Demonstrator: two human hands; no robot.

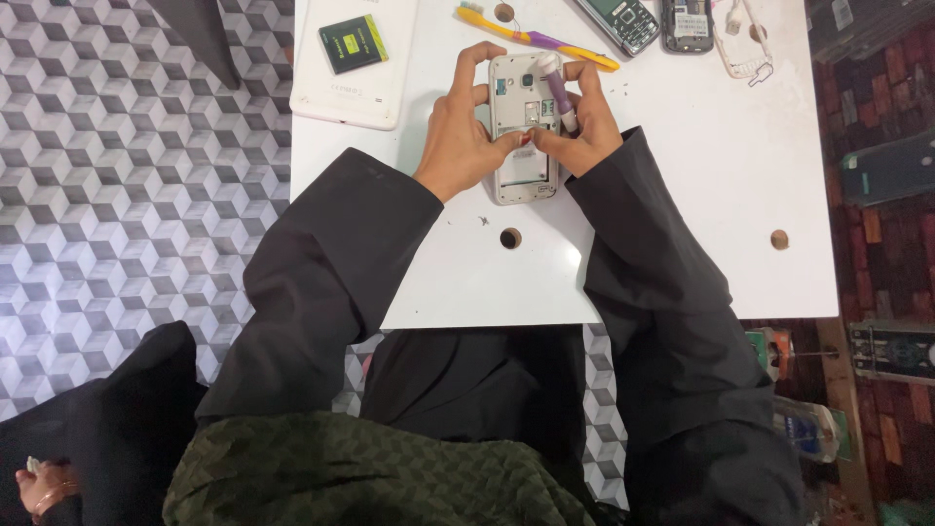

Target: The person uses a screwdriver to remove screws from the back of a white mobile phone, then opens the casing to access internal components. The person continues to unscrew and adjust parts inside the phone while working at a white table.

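A white phone with its back cover off lies face down on the white table, a little in from the far edge and about midway between the left and right edges. Its empty battery bay faces up.

The left hand grips the phone's left side: the fingers curl over the top left corner and the thumb presses on the lower part of the open back. The right hand is closed around a small purple and white screwdriver, which lies along the phone's right side with its white end up near the camera lens. The right thumb meets the left thumb over the middle of the phone. Both arms are in black sleeves.

Just beyond the phone, near the far edge, lies a yellow and purple toothbrush, close to the fingertips of both hands. At the far left corner sits a white tablet face down with a black and green battery on top of it. Toward the far right are a dark keypad phone, a second opened phone and a pale cable. Round holes show in the table, one just near of the phone. Below the table is a floor of grey cube-pattern tiles
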